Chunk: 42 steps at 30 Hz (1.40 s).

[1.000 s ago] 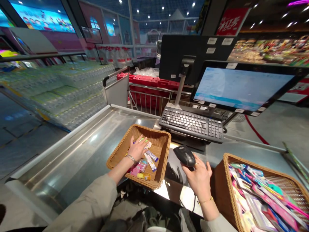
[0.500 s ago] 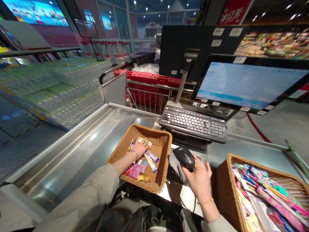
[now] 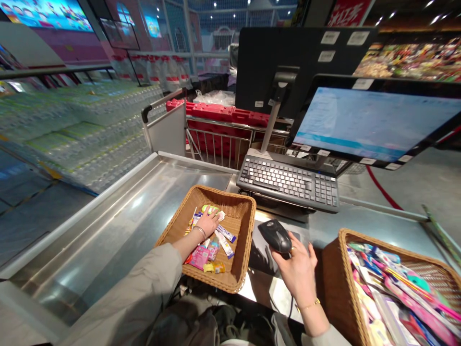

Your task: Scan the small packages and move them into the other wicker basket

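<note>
Head view, lower centre: left hand [image 3: 208, 224], grip unclear, could crush small packets [image 3: 226, 233] by pressing; lower right, right hand [image 3: 298, 268] clasps scanner [image 3: 275, 235].

My left hand [image 3: 207, 224] is in a basket [image 3: 239, 214], over packets [image 3: 200, 257]; right of that, before the keyboard [image 3: 288, 181], my right hand [image 3: 298, 269] holds the scanner [image 3: 274, 234]. Farther right stands another basket [image 3: 332, 274].

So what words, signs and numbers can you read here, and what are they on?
"冰红", on the red sign; its third character is blurred.
Too small or blurred to read: the lit screen, white stickers, keyboard keys, badge on the scanner, wrappers in the left basket, packages in the right basket.
</note>
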Tool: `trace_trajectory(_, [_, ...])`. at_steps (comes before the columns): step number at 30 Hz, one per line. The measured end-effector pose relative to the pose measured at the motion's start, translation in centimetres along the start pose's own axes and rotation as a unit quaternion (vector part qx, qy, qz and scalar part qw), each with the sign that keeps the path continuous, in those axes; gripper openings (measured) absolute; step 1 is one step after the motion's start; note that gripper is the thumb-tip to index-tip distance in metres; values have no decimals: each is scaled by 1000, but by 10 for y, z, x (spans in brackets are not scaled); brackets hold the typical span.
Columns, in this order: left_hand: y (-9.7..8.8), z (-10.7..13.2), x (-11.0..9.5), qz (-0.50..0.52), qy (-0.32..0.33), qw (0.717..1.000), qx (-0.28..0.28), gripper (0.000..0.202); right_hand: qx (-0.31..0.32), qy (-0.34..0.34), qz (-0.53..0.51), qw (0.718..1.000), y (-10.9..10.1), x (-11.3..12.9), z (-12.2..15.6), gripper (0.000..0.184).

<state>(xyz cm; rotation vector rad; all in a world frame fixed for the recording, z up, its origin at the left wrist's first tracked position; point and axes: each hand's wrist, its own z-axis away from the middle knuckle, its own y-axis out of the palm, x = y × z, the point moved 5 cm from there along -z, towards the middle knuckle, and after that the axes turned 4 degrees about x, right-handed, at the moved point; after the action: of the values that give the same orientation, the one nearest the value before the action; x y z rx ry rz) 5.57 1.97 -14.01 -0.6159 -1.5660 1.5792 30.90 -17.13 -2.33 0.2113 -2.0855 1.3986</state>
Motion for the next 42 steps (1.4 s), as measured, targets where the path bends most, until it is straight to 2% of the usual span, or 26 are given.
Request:
trace_trajectory(6, [5,-3,0,12,1,1000,0,20,2,1,1,1000,-1,-1,0,27])
trace_trajectory(10, [-1,0,5,31,-11,999,-2,21,0,3,-2,1000,-2,-2,0,27])
trace_trajectory(17, [-22,4,15,90,-67,994,3,17,3,9,-11,1000,-2,-1,0,28])
trace_trajectory(23, [-18,9,18,130,-117,985,9,16,3,11,-16,1000,-2,1,0,30])
trace_trajectory(28, [-20,14,22,116,-170,978,-15,19,-7,11,-3,1000,-7,1,1,32])
trace_trajectory(33, [-24,11,8,92,-134,986,-35,28,-9,11,-2,1000,-7,0,2,31])
trace_trajectory(37, [-19,5,-4,75,-107,991,-28,40,-14,7,0,1000,-6,-3,2,29])
trace_trajectory(42, [-10,2,-7,67,-105,992,-14,40,-19,9,4,1000,-7,-8,3,31])
